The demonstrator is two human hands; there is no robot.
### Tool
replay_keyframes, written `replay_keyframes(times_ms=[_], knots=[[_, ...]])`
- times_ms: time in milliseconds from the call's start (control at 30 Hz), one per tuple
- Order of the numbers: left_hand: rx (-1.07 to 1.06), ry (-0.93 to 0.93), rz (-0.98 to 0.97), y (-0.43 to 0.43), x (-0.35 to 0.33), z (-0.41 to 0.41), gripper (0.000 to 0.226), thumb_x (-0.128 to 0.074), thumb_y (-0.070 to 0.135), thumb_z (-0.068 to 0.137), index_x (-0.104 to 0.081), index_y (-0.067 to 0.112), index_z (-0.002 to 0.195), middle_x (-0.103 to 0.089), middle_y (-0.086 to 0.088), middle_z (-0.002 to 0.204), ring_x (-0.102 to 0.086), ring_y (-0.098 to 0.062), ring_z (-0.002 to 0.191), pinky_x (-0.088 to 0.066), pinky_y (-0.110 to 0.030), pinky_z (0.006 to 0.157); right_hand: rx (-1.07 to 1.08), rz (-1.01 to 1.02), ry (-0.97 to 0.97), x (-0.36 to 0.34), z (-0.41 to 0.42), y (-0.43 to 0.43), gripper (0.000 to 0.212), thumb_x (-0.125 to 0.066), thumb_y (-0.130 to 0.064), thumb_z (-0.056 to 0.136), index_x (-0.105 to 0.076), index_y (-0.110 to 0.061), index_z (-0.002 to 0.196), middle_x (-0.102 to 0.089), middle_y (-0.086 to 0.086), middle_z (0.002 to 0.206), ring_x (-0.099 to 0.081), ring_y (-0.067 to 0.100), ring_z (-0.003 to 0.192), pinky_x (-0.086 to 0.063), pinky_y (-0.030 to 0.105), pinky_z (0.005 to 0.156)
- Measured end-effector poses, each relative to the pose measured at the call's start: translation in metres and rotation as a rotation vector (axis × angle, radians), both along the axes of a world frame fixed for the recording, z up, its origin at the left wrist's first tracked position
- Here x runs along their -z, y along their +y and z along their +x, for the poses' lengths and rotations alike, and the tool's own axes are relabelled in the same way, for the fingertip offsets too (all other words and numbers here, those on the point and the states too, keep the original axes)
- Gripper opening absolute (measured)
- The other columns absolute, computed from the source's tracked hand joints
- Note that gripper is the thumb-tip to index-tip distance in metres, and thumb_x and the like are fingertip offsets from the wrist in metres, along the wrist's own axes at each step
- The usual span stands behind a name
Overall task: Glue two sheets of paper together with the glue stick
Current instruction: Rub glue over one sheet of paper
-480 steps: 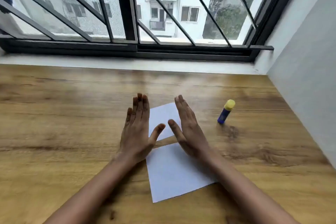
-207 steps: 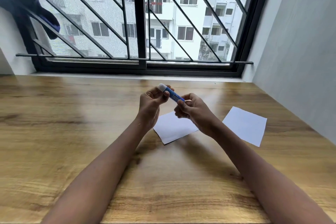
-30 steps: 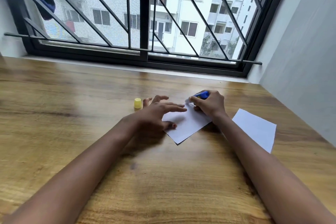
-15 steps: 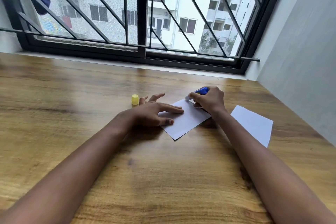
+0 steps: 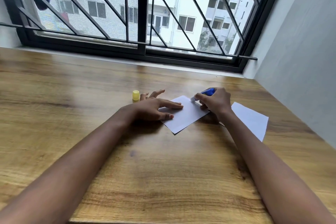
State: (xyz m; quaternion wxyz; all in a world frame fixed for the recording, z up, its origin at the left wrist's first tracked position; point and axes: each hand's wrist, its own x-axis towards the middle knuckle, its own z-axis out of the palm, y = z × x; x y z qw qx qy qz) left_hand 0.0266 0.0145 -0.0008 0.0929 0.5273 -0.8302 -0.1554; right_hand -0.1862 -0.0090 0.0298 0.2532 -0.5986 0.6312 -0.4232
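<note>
A white paper sheet (image 5: 187, 114) lies on the wooden table (image 5: 91, 96) in front of me. My left hand (image 5: 154, 108) rests flat on the sheet's left part, fingers spread, pinning it down. My right hand (image 5: 215, 102) grips the blue glue stick (image 5: 207, 92), uncapped, with its white tip touching the sheet's far right corner. A second white sheet (image 5: 251, 120) lies to the right, partly hidden behind my right forearm. The yellow cap (image 5: 136, 95) stands upright on the table just left of my left hand's fingers.
A grey wall (image 5: 300, 60) runs along the table's right edge. A black-framed barred window (image 5: 141, 23) closes off the far side. The table's near edge lies below my forearms.
Over the last second the glue tip has shifted a little along the sheet's far corner. My left hand has stayed flat on the paper. The view has drifted slightly.
</note>
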Motion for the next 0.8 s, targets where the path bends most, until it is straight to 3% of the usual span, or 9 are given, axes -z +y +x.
replay_keyframes(times_ms=[267,500,667,800], knots=[[-0.003,0.002,0.012,-0.004,0.003,0.002,0.044,-0.047,0.057,0.087,-0.031,0.065,0.127,-0.019,0.016,0.156,0.014,-0.007,0.144,0.007,-0.048,0.111,-0.009,0.017,-0.023,-0.003,-0.016,0.015,0.017,-0.077,-0.016,0.064,-0.064,-0.019,0.055,-0.068,0.01,0.069,-0.062,0.018,0.064,-0.057,0.032,0.062],[-0.002,0.006,0.014,-0.004,0.004,0.002,0.044,-0.047,0.056,0.087,-0.032,0.064,0.128,-0.02,0.015,0.155,0.014,-0.007,0.144,0.008,-0.048,0.111,0.006,0.026,-0.013,-0.003,-0.03,0.028,0.017,-0.079,-0.016,0.062,-0.063,-0.015,0.057,-0.069,0.015,0.072,-0.06,0.019,0.065,-0.055,0.036,0.07],[-0.019,-0.003,0.018,-0.005,0.005,0.003,0.044,-0.046,0.063,0.083,-0.03,0.07,0.123,-0.012,0.005,0.159,0.015,-0.01,0.144,0.002,-0.043,0.11,0.006,0.041,-0.027,-0.002,-0.036,0.035,0.014,-0.078,-0.016,0.06,-0.065,-0.014,0.058,-0.069,0.016,0.072,-0.061,0.017,0.064,-0.056,0.041,0.074],[-0.015,-0.011,0.018,-0.005,0.005,0.003,0.045,-0.044,0.067,0.078,-0.028,0.074,0.119,-0.013,0.006,0.159,0.015,-0.008,0.144,0.002,-0.044,0.11,0.006,0.035,-0.034,-0.003,-0.038,0.039,0.013,-0.078,-0.016,0.059,-0.065,-0.015,0.056,-0.07,0.017,0.073,-0.061,0.017,0.063,-0.056,0.036,0.07]])
